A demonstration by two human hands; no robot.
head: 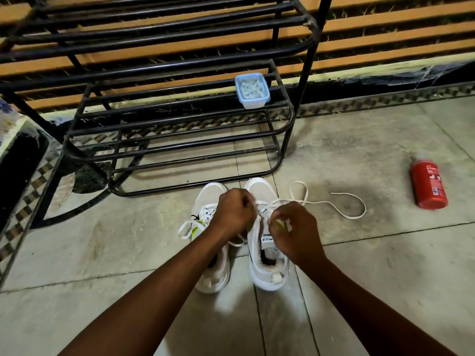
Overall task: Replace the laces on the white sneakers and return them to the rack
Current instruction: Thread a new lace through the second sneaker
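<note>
**Lacing a white sneaker in front of the rack**

The sneaker in work (266,268) is standing on the tiled floor (359,278), toe pointing toward the rack (288,140). It is just beside the other sneaker (213,276), which is already carrying a lace with its ends lying loose. A white lace (347,210) is crossing the upper of the sneaker in work, and its free end is trailing in loops across the floor to the right.

The left hand (235,209) is curled, its fingers closing in a pinch on the lace at the crossing. The right hand (295,232) is likewise curled over the tongue and is apparently pinching the lace's other run, though its fingers are hiding the contact.

Judged from this, the lacing is partly done. To do the step well, the hands should be drawing each crossing snug and flat before moving to the next eyelets. They should also be keeping both ends even and the long tail free of knots.

A blue-rimmed box (252,91) holding pale strips, probably laces, is resting on a bar shelf of the rack. A red canister (428,185) is lying on the floor, well apart to the right.
</note>
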